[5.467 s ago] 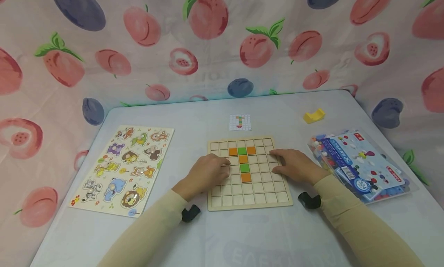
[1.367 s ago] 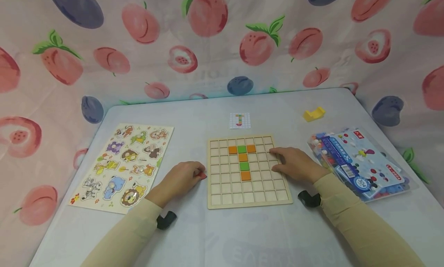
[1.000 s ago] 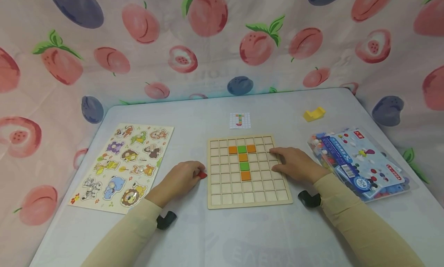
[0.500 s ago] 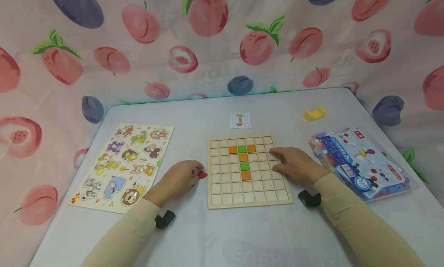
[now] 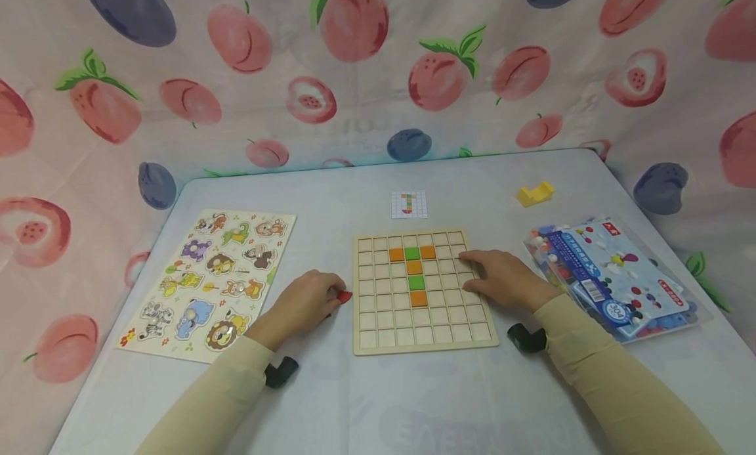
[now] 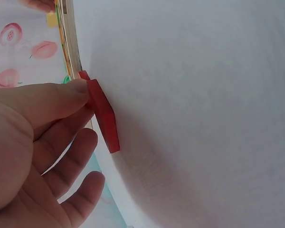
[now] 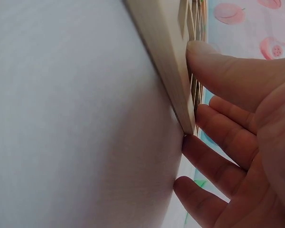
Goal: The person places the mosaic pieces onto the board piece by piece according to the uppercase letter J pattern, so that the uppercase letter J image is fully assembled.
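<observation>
My left hand is just left of the wooden grid board, pinching a small flat red tile between thumb and fingertips. A second bit of red shows past the thumb in the left wrist view. Orange and green square tiles stand in the grid as a T: a row of three with a green tile in the middle, and a column below ending in an orange tile. On the board's right edge rests my right hand, thumb on top and fingers loosely spread along the rim.
Behind the board lies a small pattern card. An animal puzzle board is at left. To the right are a clear box of coloured pieces and a yellow block. A fruit-print cloth hangs behind the table.
From over the board's left columns, my left hand has moved left onto the table side, and a red tile now shows in its fingers, turning slightly. The right hand stays put.
</observation>
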{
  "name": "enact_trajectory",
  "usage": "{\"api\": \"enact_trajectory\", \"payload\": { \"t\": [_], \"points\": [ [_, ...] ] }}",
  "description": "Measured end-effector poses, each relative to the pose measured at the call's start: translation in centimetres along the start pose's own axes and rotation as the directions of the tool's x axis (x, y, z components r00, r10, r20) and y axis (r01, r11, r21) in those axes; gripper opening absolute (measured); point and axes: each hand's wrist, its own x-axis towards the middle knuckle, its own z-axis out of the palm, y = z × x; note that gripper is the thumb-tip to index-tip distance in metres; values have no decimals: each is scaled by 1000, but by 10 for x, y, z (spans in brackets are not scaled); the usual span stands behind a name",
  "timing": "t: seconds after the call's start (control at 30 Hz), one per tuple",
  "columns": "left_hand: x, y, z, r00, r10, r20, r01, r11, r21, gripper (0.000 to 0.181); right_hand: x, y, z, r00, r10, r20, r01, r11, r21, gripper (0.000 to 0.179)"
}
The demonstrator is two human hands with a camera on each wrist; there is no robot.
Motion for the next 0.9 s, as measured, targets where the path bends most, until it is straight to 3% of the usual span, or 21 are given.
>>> {"api": "enact_trajectory", "payload": {
  "t": [0.37, 0.9],
  "points": [
    [1, 3, -8, 1000, -18, -9, 18, 1000, 19, 23, 0, 0, 0, 1000, 2, 6, -2, 1000, 1, 61],
    [2, 19, 3, 990, 127, -64, -125, 991, 38, 18, -1, 1, 0, 1000, -12, 2, 12, 1000, 10, 61]
  ]
}}
